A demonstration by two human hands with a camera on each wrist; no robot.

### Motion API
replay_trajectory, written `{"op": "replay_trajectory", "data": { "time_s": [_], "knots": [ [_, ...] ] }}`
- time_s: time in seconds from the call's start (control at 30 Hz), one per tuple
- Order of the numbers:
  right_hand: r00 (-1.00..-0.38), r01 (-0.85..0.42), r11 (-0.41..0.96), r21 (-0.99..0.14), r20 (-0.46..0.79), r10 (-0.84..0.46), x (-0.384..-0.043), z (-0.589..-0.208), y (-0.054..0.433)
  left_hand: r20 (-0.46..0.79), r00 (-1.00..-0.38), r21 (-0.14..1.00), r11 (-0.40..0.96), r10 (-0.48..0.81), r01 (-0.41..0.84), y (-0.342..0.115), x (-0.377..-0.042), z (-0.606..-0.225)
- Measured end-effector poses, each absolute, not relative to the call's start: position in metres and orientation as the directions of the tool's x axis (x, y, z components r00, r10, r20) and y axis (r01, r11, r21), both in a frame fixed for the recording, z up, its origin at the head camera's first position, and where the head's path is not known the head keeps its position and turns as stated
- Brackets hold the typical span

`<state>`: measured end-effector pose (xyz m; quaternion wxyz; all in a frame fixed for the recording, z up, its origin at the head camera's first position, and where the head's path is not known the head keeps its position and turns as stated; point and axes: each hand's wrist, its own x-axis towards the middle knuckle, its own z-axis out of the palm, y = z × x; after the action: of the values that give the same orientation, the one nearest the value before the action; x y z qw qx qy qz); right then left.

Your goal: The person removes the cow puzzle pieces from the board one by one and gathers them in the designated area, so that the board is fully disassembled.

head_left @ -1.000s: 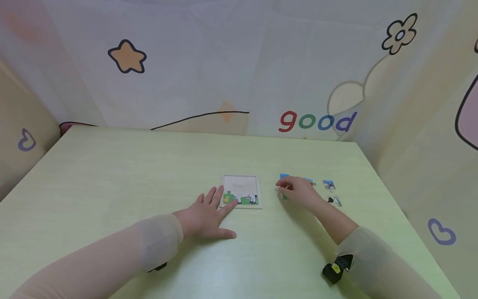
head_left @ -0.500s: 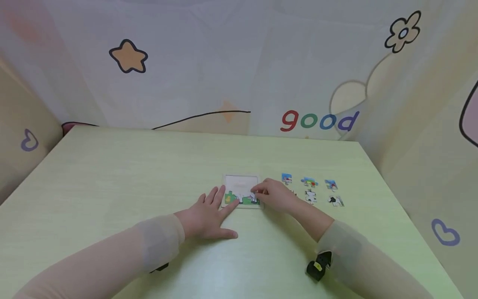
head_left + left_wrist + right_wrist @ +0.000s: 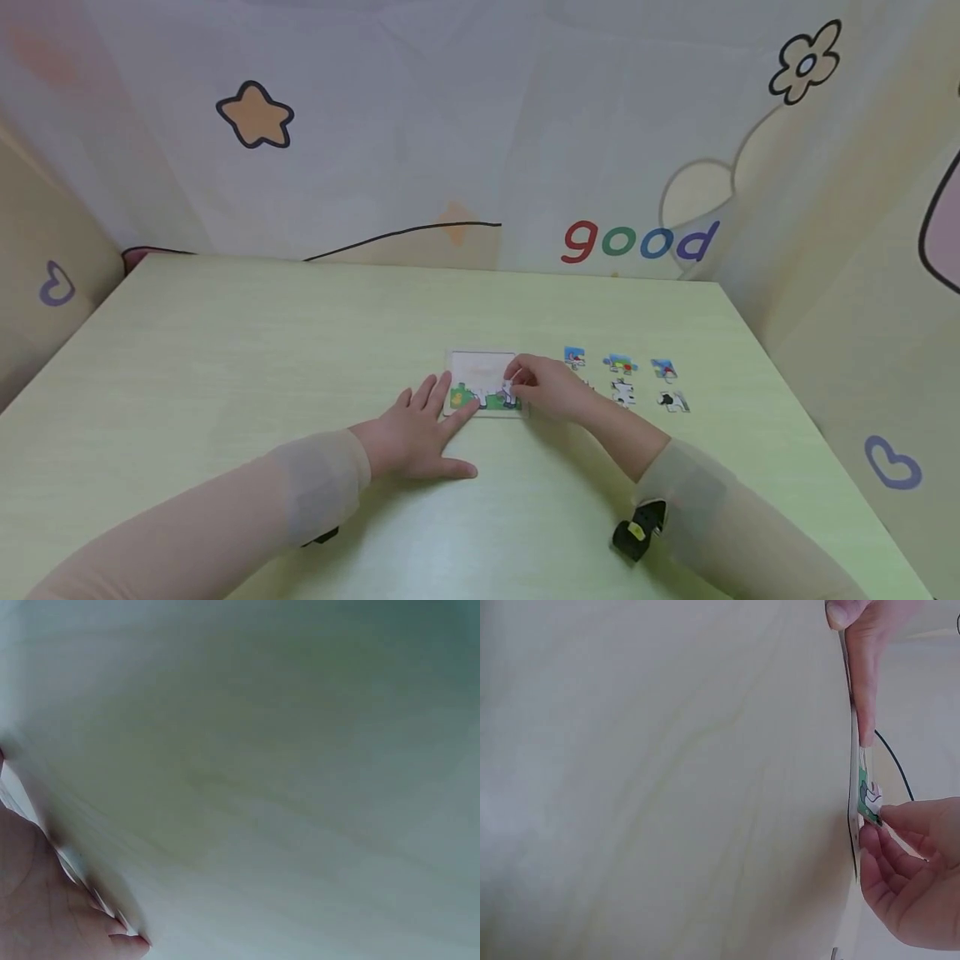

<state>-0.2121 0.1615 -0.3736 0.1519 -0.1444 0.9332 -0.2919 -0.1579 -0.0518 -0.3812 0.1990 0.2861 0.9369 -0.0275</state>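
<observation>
While left hand (image 3: 415, 430), spread, touches puzzle tray (image 3: 480, 367) from left, right hand (image 3: 552, 388) pinches piece (image 3: 870, 798) at right side.

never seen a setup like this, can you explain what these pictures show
There is no machine here, just a person's bare left hand and right hand. The wide picture is taken from the person's head, looking forward and down; the other two are taken from each wrist, and the left-wrist one shows mostly table. On the table lies a shallow puzzle frame with fitted pieces along its near edge; loose pieces lie to its right. The left hand is spread, touching the frame. The right hand seems to pinch a picture piece at the frame's near right corner.
</observation>
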Motion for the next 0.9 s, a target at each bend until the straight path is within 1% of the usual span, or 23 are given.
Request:
{"op": "replay_trajectory", "data": {
  "time_s": [0.4,0.6,0.9],
  "knots": [
    [-0.930,-0.097,0.717,-0.690,-0.193,-0.312,-0.215,-0.372,0.188,-0.380,-0.765,0.061,0.839,0.520,0.540,-0.052,-0.159,-0.384],
    [-0.932,-0.108,0.686,-0.720,-0.166,-0.322,-0.212,-0.367,0.213,-0.372,-0.765,0.067,0.838,0.525,0.542,-0.052,-0.157,-0.381],
    [-0.922,-0.110,0.648,-0.754,-0.167,-0.350,-0.207,-0.368,0.237,-0.365,-0.766,0.052,0.833,0.529,0.551,-0.053,-0.162,-0.393]
  ]
}}
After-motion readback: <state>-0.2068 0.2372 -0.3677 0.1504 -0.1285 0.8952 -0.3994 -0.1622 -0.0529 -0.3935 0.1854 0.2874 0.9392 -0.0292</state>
